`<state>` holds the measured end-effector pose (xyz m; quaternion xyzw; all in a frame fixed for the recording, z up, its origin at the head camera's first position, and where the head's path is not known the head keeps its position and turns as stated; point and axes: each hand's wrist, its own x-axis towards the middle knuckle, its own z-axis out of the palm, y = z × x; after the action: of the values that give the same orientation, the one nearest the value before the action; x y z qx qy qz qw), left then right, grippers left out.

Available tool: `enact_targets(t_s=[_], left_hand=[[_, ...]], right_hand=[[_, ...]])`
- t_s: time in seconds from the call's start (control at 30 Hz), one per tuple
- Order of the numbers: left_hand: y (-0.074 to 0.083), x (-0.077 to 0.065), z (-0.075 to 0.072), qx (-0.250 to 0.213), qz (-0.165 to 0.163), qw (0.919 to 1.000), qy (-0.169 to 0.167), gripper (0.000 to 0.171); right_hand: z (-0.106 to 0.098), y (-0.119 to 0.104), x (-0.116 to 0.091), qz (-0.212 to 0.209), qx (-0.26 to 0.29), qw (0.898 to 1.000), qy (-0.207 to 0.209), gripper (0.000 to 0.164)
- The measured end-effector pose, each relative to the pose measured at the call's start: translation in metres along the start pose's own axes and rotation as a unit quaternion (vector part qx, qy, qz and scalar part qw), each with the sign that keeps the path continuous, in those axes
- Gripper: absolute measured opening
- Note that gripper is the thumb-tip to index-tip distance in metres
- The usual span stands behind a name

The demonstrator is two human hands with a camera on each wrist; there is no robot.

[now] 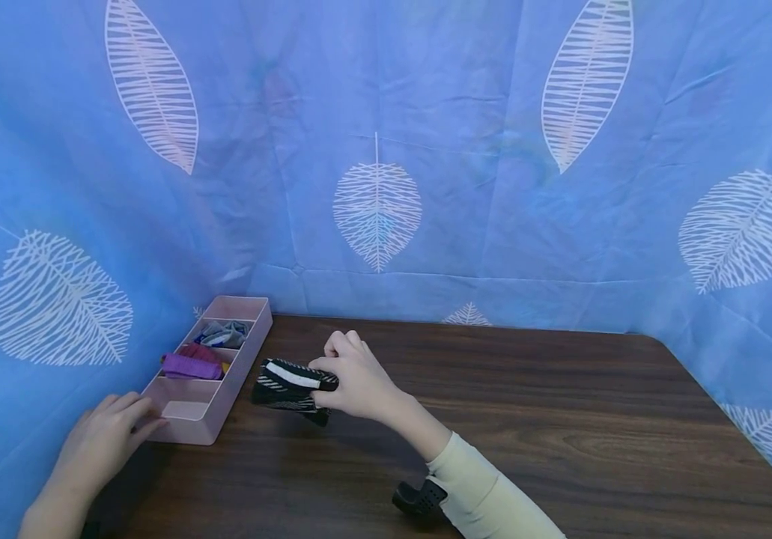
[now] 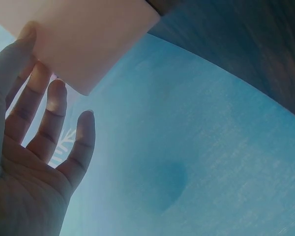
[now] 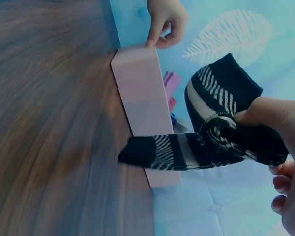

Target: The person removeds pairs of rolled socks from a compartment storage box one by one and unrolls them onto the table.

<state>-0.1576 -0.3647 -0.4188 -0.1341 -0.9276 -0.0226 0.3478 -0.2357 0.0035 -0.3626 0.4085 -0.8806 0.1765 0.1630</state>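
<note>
In the head view my right hand (image 1: 362, 378) pinches a black sock (image 1: 284, 385) with white stripes, folded over, above the table to the right of a long pink divided box (image 1: 240, 382). The right wrist view shows the thumb and fingers gripping the sock's bunched part (image 3: 221, 130), while one end sticks out sideways. My left hand (image 1: 105, 434) holds the box's near left corner, thumb against the front wall and fingers by the left side. Inside the box lie a purple rolled cloth (image 1: 192, 367), a dark red one (image 1: 200, 350) and a grey-blue one (image 1: 224, 333).
The box stands on a dark wooden table (image 1: 527, 419) at its left side, near a blue curtain (image 1: 480, 202) with white leaf prints. The curtain borders the table at the back and sides. A black wrist strap (image 1: 419, 498) is on the right arm.
</note>
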Motion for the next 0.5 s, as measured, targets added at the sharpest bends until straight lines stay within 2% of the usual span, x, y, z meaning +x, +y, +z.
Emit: enact_targets(t_s=[0.13,0.5], left_hand=[[0.001,-0.001,0.000,0.000,-0.004,1.0000,-0.002,0.027],[0.001,0.000,-0.001,0.001,0.000,1.0000,0.000,0.020]], right_hand=[[-0.011,0.012,-0.018,-0.014,-0.003,1.000,0.010,0.030],[-0.039,0.037,-0.065,-0.058,-0.054,0.996,0.042,0.028]])
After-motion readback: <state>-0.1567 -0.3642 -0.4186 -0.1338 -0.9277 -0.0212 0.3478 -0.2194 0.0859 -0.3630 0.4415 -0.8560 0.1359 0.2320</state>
